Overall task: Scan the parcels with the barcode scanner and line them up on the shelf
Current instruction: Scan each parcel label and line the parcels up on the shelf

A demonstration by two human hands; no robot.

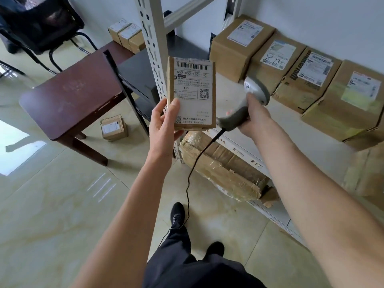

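My left hand [164, 121] grips the parcel [191, 94] upright, label toward me, while my right hand [252, 115] clutches the barcode scanner [247, 100] just right of it, its head not yet turned toward the barcode.

Hands grip parcel [192, 94] and barcode scanner [247, 100].

A flat brown cardboard parcel with a white barcoded label [191, 93] stands upright, facing the camera, just left of the grey corded barcode scanner [247, 102]; four brown labelled cardboard boxes [291, 73] line the white shelf [286, 121] behind the scanner.
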